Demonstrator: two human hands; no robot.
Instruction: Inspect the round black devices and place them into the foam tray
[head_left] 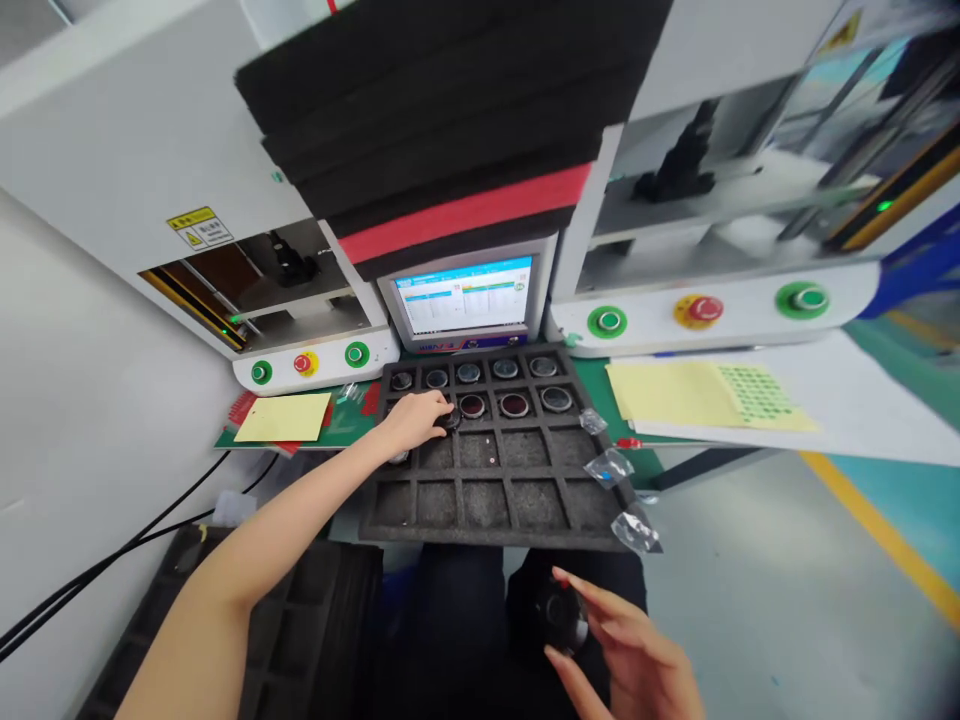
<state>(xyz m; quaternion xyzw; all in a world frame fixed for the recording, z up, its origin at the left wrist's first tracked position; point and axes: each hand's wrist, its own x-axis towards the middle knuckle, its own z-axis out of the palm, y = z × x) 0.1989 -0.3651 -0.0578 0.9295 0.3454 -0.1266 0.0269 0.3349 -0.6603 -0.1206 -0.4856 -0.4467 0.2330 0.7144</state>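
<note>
Fingers of the left hand (414,420) are pinched around a small round black part (450,418) in the second row of the black foam tray (495,505), at about ten o'clock on the tray; in my judgement the part seats best if lowered square into its pocket, not dragged over the foam ribs. Filled pockets lie across the top row and on toward two o'clock, while the lower rows show bare. Below the tray, at five o'clock in the view, the right hand (637,660) cradles a second round black part (561,612), fingers curled loosely about it. A yellow paper sheet (283,416) lies on the worktop at nine o'clock from the tray, a lit monitor (465,297) stands at twelve, and clear plastic bags (609,466) crowd the tray's right edge at three o'clock, likely to snag a passing wrist.
</note>
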